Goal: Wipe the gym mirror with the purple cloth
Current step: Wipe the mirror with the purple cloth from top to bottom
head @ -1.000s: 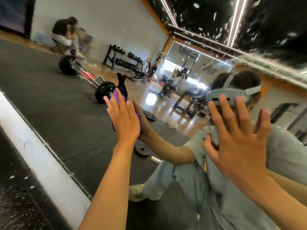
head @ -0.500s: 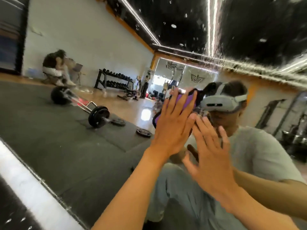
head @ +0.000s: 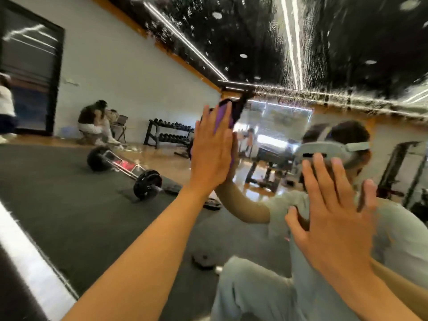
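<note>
The gym mirror (head: 81, 216) fills almost the whole view, and its upper part is speckled with droplets or foam. My left hand (head: 212, 156) is flat against the glass with straight fingers, pressing the purple cloth (head: 223, 118) onto it; only the cloth's top edge shows above my fingers. My right hand (head: 333, 218) is spread flat on the glass lower right and holds nothing. My own reflection, in a grey shirt with a headset, sits behind both hands.
The mirror's pale bottom frame (head: 30, 258) runs along the lower left. Reflected in the glass are a barbell (head: 148, 181) on dark matting, a dumbbell rack (head: 169, 133) and a crouching person (head: 92, 121).
My left hand has swept the cloth up and to the right across the glass over the last second. My right hand moved left, then back out to the right, staying flat.
</note>
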### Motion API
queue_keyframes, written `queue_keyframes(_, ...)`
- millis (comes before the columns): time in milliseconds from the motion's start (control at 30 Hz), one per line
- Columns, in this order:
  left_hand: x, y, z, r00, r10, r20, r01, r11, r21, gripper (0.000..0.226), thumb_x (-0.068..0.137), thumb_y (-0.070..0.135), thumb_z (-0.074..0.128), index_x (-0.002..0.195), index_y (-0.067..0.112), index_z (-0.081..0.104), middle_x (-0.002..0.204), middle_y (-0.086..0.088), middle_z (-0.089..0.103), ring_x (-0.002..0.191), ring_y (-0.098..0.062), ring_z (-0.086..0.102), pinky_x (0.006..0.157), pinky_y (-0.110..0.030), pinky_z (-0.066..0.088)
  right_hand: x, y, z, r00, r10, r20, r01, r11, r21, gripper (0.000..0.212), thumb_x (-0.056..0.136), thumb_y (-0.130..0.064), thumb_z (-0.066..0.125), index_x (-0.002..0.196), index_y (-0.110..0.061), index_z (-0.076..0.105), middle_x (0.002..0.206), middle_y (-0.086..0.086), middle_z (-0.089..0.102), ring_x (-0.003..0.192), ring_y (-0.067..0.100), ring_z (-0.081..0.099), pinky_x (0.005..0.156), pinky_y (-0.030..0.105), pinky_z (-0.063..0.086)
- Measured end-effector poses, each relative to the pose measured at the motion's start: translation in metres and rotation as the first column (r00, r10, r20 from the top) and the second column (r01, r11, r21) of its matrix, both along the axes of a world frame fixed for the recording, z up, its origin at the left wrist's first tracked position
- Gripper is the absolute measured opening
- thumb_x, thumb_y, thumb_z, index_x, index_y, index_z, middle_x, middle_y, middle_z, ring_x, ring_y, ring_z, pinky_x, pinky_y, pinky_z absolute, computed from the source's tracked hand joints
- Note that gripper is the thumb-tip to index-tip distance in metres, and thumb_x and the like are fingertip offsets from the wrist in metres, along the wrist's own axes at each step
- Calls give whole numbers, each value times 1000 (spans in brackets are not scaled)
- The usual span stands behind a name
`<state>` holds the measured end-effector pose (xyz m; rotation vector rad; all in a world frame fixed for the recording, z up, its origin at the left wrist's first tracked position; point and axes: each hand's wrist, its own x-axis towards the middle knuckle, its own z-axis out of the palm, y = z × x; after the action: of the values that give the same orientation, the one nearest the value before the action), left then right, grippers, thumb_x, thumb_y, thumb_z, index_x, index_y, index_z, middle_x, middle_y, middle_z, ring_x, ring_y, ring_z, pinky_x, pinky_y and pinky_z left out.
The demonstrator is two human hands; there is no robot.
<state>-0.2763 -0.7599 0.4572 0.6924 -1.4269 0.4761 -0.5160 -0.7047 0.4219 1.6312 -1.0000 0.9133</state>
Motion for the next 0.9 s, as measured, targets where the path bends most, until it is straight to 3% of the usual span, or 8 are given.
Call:
queue_keyframes(67,27,4,-9,953,117,-278,-66,980,186,58,115,38,19,164,8,29,173,-6,16,161,-14,3,131,-30,-4,0,-1,0,1000,12,0,-12,1000,0,80,91,-43,45,164,-15,27,173,4,18,160,25,17,126,60,7)
queue_keyframes(133,41,0,-21,900,276,-338,-213,954,213,66,113,47,8,165,12,29,173,-9,22,162,-22,9,132,-37,3,0,-1,0,1000,12,-1,-12,1000,2,79,92,-44,42,164,-15,26,173,4,17,160,25,16,126,60,7)
queue_keyframes(267,26,-5,-10,768,277,-577,-167,957,237,64,110,48,15,166,19,27,175,-3,14,161,-11,2,131,-28,-2,1,-2,1,1000,-2,-2,2,1000,2,80,92,-44,42,165,-15,25,173,4,17,160,26,16,126,61,7)
queue_keyframes(333,5,-2,-5,814,309,-491,-226,948,222,66,108,49,17,167,20,25,175,-1,12,162,-15,4,133,-41,9,2,-2,0,1000,-16,-9,16,1000,0,80,93,-44,42,165,-15,23,174,4,16,160,26,16,126,61,7)
queue_keyframes(433,-42,8,3,956,284,-69,-285,958,-9,58,111,34,23,164,12,33,173,-6,25,163,-22,7,132,-44,12,3,-2,-1,1000,-2,-1,2,1000,-14,79,92,-42,41,165,-15,23,174,4,16,160,27,18,126,60,5)
queue_keyframes(600,-33,9,11,944,265,196,-235,958,-163,52,109,24,32,158,10,44,167,-10,39,160,-26,20,131,-44,14,2,-3,-2,1000,-2,-3,2,1000,-8,79,93,-40,44,165,-15,23,174,3,14,161,25,13,126,61,6)
queue_keyframes(767,25,-16,-26,921,244,-303,-224,970,100,49,116,26,27,164,20,34,172,9,21,162,-15,9,132,-44,9,4,-2,-2,996,64,60,-69,994,84,78,94,-42,41,166,-19,20,175,-1,8,162,22,2,123,69,9)
queue_keyframes(900,61,-21,-92,850,279,-448,-189,953,235,53,114,38,19,165,30,28,175,5,15,162,-6,1,132,-45,11,30,9,-25,992,100,74,-113,972,206,83,90,-50,37,165,-18,24,175,1,7,162,25,2,124,59,-9)
